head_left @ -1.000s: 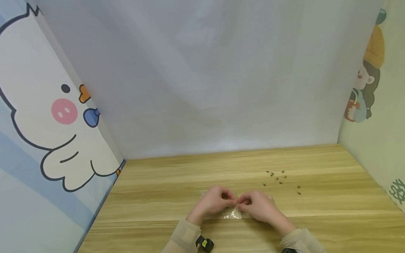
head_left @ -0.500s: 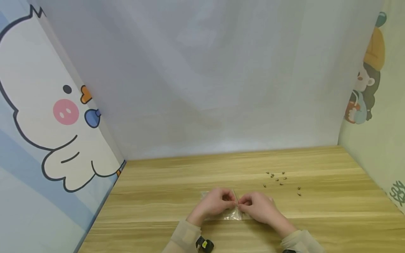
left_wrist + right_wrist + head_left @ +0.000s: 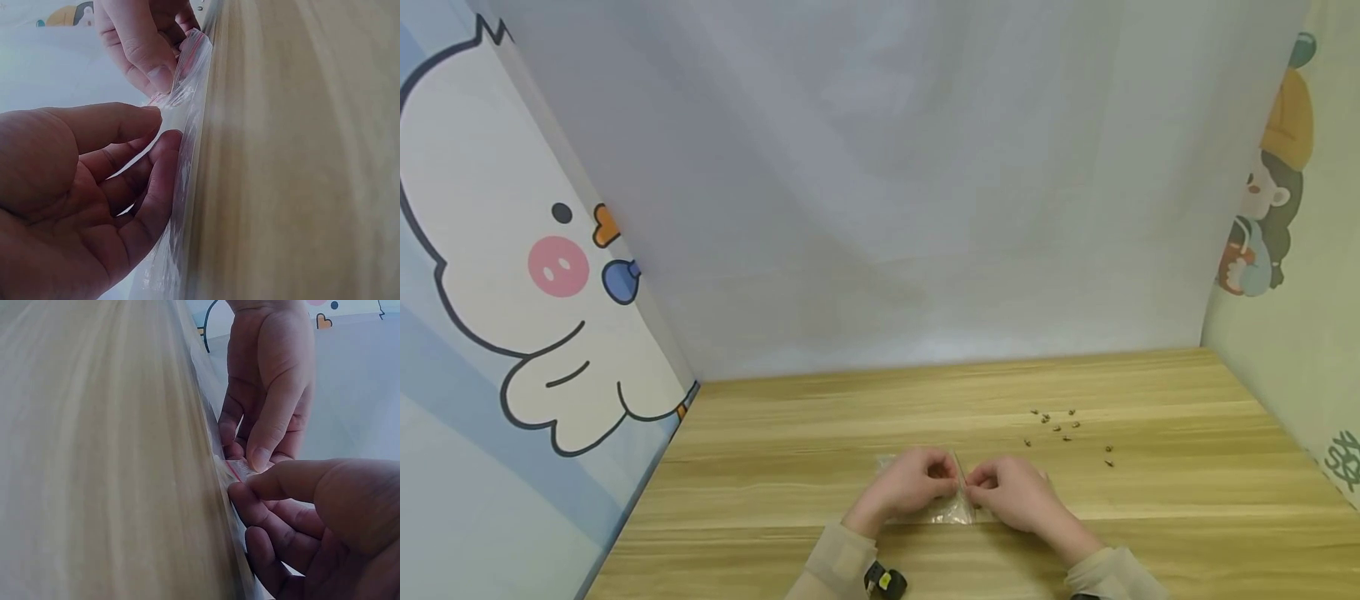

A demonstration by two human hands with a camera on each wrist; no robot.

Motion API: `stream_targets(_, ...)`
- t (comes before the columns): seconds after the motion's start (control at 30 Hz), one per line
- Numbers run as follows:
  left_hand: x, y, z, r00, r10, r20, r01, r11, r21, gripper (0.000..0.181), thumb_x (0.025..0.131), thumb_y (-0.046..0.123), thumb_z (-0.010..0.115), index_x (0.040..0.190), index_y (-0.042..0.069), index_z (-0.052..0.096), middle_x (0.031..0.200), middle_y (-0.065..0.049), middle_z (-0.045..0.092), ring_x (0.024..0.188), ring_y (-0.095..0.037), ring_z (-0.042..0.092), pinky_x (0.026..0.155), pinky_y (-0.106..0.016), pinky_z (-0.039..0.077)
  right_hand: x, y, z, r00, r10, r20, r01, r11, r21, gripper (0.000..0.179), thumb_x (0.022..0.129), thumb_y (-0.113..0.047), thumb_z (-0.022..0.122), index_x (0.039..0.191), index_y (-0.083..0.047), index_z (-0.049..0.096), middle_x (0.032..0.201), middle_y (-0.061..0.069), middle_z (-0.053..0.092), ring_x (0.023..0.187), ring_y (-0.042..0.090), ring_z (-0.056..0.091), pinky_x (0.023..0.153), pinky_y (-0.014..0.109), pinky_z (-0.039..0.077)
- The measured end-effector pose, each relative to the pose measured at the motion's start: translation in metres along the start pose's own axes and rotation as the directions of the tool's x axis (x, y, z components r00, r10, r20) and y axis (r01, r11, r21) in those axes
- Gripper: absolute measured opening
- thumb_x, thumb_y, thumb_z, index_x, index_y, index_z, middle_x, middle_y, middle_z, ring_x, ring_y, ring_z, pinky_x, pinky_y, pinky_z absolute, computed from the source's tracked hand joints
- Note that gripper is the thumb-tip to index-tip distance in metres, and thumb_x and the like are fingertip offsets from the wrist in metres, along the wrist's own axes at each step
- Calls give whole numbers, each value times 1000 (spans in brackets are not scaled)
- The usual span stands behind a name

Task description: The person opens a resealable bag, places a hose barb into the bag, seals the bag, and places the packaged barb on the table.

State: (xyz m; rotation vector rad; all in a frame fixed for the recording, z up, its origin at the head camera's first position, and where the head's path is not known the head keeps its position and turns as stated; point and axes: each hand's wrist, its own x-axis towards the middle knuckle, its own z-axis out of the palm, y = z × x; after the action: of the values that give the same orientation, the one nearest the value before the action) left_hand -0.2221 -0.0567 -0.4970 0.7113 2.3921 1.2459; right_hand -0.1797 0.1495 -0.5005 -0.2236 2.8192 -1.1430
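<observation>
If either pinch slips on the thin film, or you tug unevenly, the clear zip-lock bag (image 3: 951,510) could tear or its red seal strip (image 3: 234,471) pull crooked, and a sudden jerk might scatter the small dark pieces (image 3: 1057,429), probably screws, beyond the bag on its right. Your left hand (image 3: 917,482) pinches the bag's film just left of the seal, your right hand (image 3: 1013,493) the mouth edge right beside it. Bag lies on the wooden tabletop (image 3: 760,467), mostly under your left hand, mouth toward your right.
</observation>
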Motion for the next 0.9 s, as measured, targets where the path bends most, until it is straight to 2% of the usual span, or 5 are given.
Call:
stream_targets(0.23, 0, 1, 0, 1000, 9, 13, -9, 1000, 23, 10, 99, 8, 71, 89, 12, 71, 81, 7, 64, 74, -6, 54, 72, -25, 45, 0, 0, 1, 1000, 5, -8, -5, 1000, 1, 5, 89, -25, 83, 88, -29, 80, 80, -18, 72, 77, 4, 62, 98, 65, 39)
stream_targets(0.9, 3, -1, 2, 1000, 19, 20, -20, 1000, 23, 14, 97, 5, 70, 87, 13, 66, 79, 8, 59, 75, -6, 52, 71, -23, 43, -1, -1, 1, 1000, 5, -9, -5, 1000, -16, 5, 89, -26, 81, 85, -23, 79, 77, -19, 70, 76, 4, 61, 96, 64, 39)
